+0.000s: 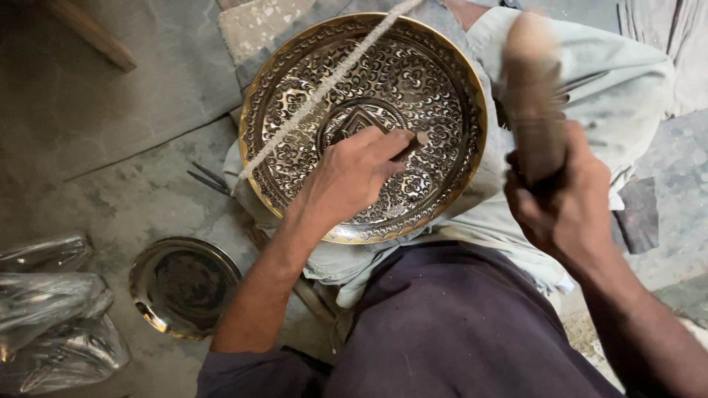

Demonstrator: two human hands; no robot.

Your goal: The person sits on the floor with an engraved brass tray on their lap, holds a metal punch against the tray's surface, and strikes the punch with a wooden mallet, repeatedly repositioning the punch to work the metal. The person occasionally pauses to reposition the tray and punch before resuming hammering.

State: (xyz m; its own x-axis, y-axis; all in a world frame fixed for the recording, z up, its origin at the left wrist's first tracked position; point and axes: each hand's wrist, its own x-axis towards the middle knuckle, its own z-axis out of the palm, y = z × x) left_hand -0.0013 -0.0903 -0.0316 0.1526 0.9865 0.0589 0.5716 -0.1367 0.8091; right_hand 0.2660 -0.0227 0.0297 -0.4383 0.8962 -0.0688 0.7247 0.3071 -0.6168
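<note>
While left hand [354, 173] pinches chisel [410, 146] (tip up-right) on engraved bowl [295, 88], right hand [564, 195] grips upright mallet [532, 110].

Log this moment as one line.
left hand: holds punch on engraved bowl | right hand: grips raised mallet | cord across bowl

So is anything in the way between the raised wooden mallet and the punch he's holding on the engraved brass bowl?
Nothing visible. The mallet in the right hand is up beside the bowl's rim. The left hand holds the punch. A white cord crosses the bowl farther left.
</note>
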